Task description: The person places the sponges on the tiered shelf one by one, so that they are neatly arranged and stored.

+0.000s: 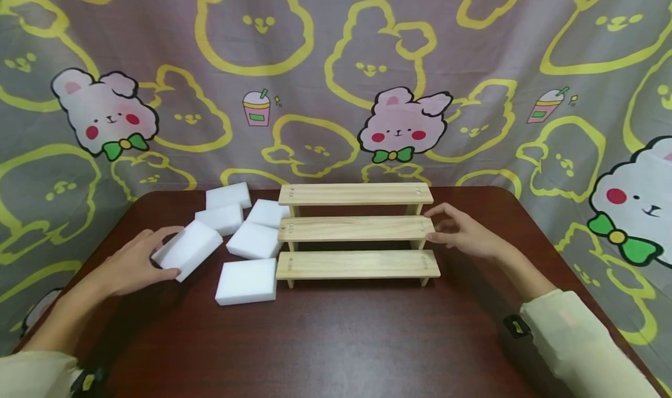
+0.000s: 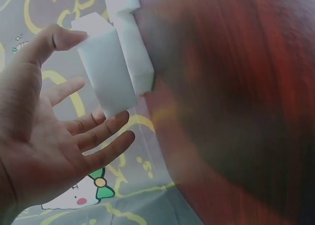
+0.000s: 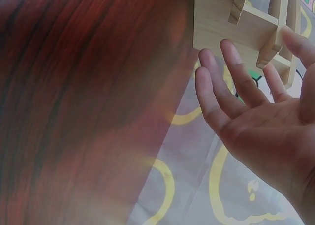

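Observation:
My left hand holds a white sponge block at the left of the table, tilted, with thumb and fingers on opposite sides. In the left wrist view the thumb presses one edge of this block and fingertips meet the other end. A three-tier wooden stand of pale wood stands at the table's middle. At its right end, my right hand pinches the middle tier between thumb and index finger. The other fingers spread loosely below the stand's edge in the right wrist view.
Several more white sponge blocks lie loosely grouped left of the stand, some touching it or each other. The dark red-brown table has a cartoon-printed curtain behind it and at both sides.

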The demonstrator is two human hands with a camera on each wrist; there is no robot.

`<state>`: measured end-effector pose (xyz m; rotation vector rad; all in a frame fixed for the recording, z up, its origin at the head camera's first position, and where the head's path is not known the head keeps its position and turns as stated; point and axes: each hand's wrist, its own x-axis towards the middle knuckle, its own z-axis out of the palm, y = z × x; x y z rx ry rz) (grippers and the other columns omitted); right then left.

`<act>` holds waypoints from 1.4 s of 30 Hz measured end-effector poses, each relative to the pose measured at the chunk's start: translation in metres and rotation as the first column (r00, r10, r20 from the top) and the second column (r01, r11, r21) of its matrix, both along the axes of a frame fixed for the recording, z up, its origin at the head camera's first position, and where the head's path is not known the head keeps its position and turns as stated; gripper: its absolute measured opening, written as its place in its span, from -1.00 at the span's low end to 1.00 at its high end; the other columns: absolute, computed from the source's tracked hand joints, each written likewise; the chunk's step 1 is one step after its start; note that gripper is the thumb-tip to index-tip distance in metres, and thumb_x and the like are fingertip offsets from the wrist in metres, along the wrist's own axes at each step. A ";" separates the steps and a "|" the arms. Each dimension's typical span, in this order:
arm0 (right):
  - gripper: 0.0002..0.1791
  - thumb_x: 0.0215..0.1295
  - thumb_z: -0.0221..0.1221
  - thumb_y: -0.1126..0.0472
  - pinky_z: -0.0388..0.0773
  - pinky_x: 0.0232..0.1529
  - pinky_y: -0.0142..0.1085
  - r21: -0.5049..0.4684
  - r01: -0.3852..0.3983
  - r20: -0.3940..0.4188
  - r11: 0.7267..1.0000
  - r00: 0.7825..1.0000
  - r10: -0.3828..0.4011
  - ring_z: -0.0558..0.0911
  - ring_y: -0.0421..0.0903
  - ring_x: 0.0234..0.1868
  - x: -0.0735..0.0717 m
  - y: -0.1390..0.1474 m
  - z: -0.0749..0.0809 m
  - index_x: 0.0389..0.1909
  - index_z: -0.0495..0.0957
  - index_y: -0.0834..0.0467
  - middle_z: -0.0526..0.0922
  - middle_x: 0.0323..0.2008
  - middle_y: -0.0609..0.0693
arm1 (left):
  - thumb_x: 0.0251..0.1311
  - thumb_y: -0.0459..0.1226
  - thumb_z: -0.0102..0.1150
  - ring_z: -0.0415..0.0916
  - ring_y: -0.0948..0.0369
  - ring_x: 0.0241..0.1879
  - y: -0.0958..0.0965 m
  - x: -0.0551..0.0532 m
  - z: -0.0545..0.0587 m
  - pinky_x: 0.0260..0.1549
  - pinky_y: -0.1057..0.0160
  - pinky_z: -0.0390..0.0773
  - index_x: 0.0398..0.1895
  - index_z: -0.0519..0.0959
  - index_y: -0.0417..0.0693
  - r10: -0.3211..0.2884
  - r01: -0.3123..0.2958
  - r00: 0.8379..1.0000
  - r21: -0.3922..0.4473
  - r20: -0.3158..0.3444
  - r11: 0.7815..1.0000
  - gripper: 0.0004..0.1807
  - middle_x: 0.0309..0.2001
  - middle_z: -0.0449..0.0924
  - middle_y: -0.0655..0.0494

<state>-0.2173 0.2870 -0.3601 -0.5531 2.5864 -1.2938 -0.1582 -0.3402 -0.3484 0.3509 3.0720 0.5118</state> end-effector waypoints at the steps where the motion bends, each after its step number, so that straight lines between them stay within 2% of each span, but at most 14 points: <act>1: -0.48 0.45 0.28 0.22 0.60 -0.18 0.00 0.002 0.000 0.003 1.000 1.000 0.000 0.65 0.06 -0.06 0.000 0.000 0.000 0.30 0.32 0.24 0.66 -0.04 0.24 | -0.02 -0.09 0.58 0.43 -0.14 -0.13 0.002 -0.001 0.001 -0.38 0.03 0.53 0.41 0.27 -0.20 -0.002 0.002 1.000 0.004 -0.002 1.000 -0.04 -0.06 0.41 -0.31; 7: -0.47 0.44 0.29 0.21 0.58 -0.20 -0.05 0.016 -0.003 0.014 1.000 1.000 0.003 0.64 0.07 -0.05 -0.001 0.000 0.002 0.30 0.31 0.23 0.64 0.00 0.27 | -0.01 -0.10 0.57 0.41 -0.16 -0.11 0.018 -0.010 0.007 -0.35 -0.01 0.57 0.43 0.26 -0.22 -0.001 0.001 1.000 0.013 -0.024 1.000 -0.03 -0.04 0.40 -0.34; 16: -0.45 0.45 0.27 0.23 0.61 -0.17 -0.01 0.016 -0.008 0.034 1.000 0.999 0.008 0.65 0.08 -0.05 0.000 -0.002 0.003 0.33 0.28 0.23 0.65 -0.02 0.26 | -0.01 -0.10 0.57 0.44 -0.15 -0.11 0.038 -0.017 0.013 -0.42 0.10 0.50 0.45 0.28 -0.18 -0.008 0.010 0.998 0.043 -0.055 0.999 -0.03 -0.02 0.40 -0.29; 22: -0.44 0.45 0.26 0.25 0.63 -0.15 0.00 -0.011 -0.016 0.050 1.000 0.999 0.017 0.66 0.12 -0.01 0.000 -0.004 0.004 0.34 0.26 0.28 0.64 0.00 0.29 | -0.03 -0.16 0.59 0.42 -0.14 -0.09 0.046 -0.021 0.014 -0.32 0.01 0.55 0.40 0.34 -0.23 -0.054 0.062 0.991 0.067 -0.126 0.996 -0.08 -0.06 0.43 -0.27; 25: -0.44 0.47 0.25 0.25 0.65 -0.13 0.01 -0.019 -0.015 0.063 1.000 0.998 0.016 0.67 0.16 0.00 0.000 -0.003 0.003 0.35 0.24 0.28 0.64 0.01 0.30 | -0.03 -0.16 0.59 0.43 -0.15 -0.07 0.050 -0.023 0.016 -0.28 -0.04 0.57 0.41 0.34 -0.25 -0.073 0.085 0.987 0.083 -0.140 0.993 -0.07 -0.05 0.43 -0.28; 31: -0.44 0.47 0.24 0.24 0.65 -0.10 0.00 -0.044 -0.009 0.088 0.999 0.996 0.013 0.70 0.22 -0.01 0.001 -0.002 0.002 0.35 0.23 0.25 0.67 -0.04 0.27 | 0.00 -0.15 0.57 0.44 -0.23 0.04 0.060 -0.026 0.022 -0.19 -0.22 0.64 0.44 0.32 -0.17 -0.043 0.056 0.990 0.098 -0.133 0.994 -0.07 0.06 0.40 -0.30; 37: -0.43 0.47 0.24 0.24 0.62 -0.11 -0.02 -0.049 -0.011 0.089 0.999 0.996 0.015 0.71 0.16 -0.03 -0.001 -0.002 0.000 0.36 0.23 0.26 0.68 -0.06 0.25 | -0.06 -0.20 0.59 0.44 -0.14 -0.07 0.063 -0.031 0.022 -0.22 -0.10 0.56 0.39 0.38 -0.25 -0.086 0.111 0.972 0.109 -0.219 0.988 -0.09 -0.02 0.44 -0.31; 42: -0.43 0.46 0.25 0.25 0.61 -0.12 -0.03 -0.047 -0.010 0.089 0.999 0.996 0.015 0.71 0.13 -0.05 -0.002 -0.002 0.000 0.35 0.23 0.27 0.69 -0.07 0.26 | -0.07 -0.20 0.58 0.46 -0.15 -0.13 0.063 -0.034 0.023 -0.24 -0.04 0.53 0.38 0.39 -0.31 -0.089 0.121 0.967 0.125 -0.237 0.985 -0.09 0.00 0.47 -0.36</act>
